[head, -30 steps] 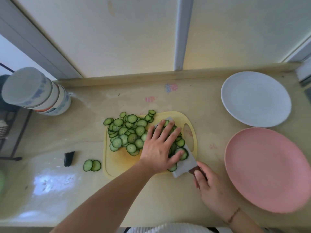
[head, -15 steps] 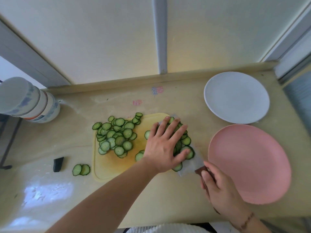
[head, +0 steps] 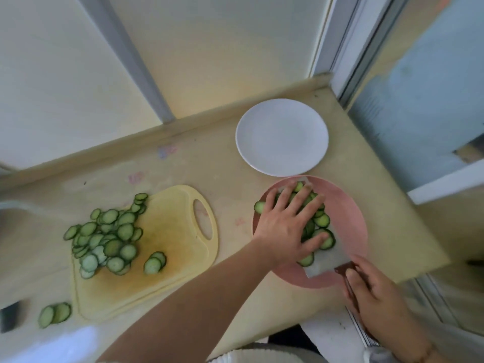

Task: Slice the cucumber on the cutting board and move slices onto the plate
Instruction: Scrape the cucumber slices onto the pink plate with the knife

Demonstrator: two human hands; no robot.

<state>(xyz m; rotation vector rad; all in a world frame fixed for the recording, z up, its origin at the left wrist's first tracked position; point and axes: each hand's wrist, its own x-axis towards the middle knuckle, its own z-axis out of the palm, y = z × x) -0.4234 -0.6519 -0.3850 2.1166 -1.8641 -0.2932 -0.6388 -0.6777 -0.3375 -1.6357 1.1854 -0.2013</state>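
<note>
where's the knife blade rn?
Head view, right side: knife blade over the pink plate, slices pinned on it by the left hand.

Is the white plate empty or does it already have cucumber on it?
Empty. The white plate shows only bare surface; the slices carried on the knife blade under the left hand are over the pink plate.

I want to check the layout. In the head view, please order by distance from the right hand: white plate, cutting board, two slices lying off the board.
From the right hand:
1. White plate, behind it.
2. Cutting board, to its left.
3. Two slices, far left on the counter.
</note>
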